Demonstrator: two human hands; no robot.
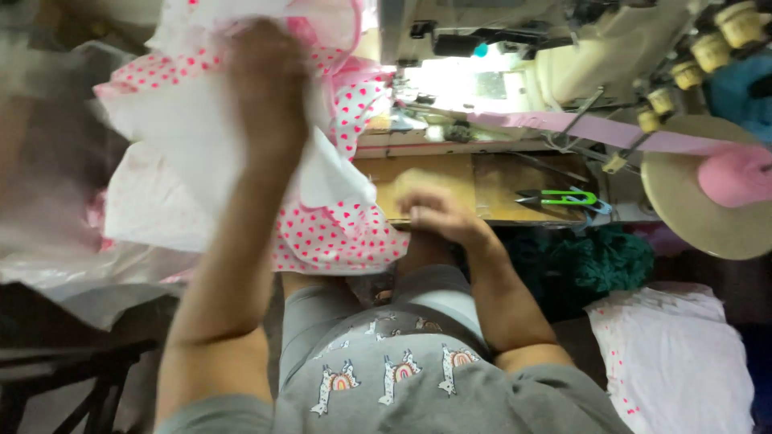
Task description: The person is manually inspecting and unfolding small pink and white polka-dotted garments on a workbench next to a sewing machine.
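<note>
Under the left hand's closed grip, white pink-dotted fabric; right hand loosely curled, empty.

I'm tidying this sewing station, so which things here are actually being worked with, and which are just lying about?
In use: left hand gripping the white and pink-dotted fabric; right hand resting at the wooden table edge.
Lying about: green thread snips, pink thread cone, folded dotted cloth.

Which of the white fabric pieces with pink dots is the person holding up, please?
The piece at upper left: the left hand grips it in the air. The other pile lies untouched at lower right, away from both hands.
</note>
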